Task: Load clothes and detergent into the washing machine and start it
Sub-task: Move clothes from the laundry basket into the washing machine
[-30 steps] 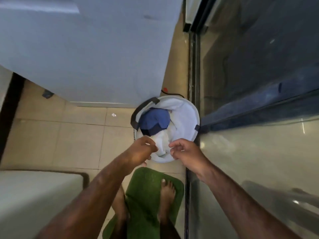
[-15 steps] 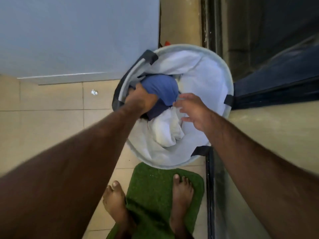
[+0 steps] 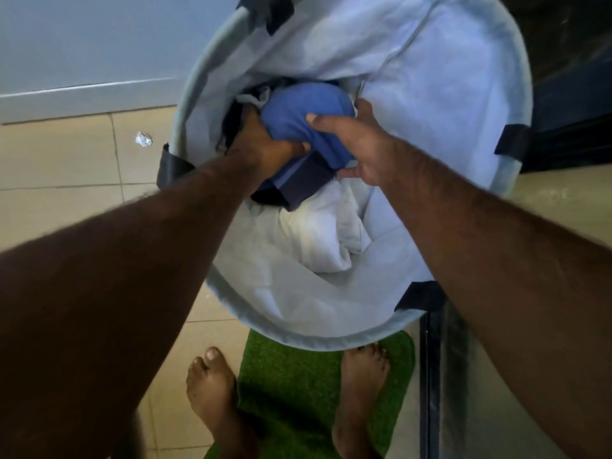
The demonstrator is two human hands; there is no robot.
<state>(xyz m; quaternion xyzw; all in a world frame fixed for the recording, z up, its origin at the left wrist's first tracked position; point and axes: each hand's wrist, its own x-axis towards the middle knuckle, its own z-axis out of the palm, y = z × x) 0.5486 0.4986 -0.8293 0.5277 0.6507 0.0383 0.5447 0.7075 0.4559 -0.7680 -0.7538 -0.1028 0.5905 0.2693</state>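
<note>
A round pale-grey laundry basket (image 3: 331,337) with dark handles stands on the floor in front of me. Inside lie a bundled blue garment (image 3: 306,109) with a dark navy band and, below it, a crumpled white cloth (image 3: 318,236). Both my arms reach down into the basket. My left hand (image 3: 261,140) grips the blue bundle from its left side, fingers dug in under it. My right hand (image 3: 357,142) clamps the same bundle from the right, thumb across its top. The washing machine's opening and any detergent are out of view.
A white appliance side (image 3: 82,44) rises at the upper left. A dark glass sliding door and its track (image 3: 430,392) run along the right. My bare feet stand on and beside a green mat (image 3: 291,385). A crumpled foil scrap (image 3: 143,139) lies on the beige tiles.
The view has dropped closer to the basket. My right hand has gone from hovering over the clothes to closing on the blue bundle; my left hand has sunk deeper beside it.
</note>
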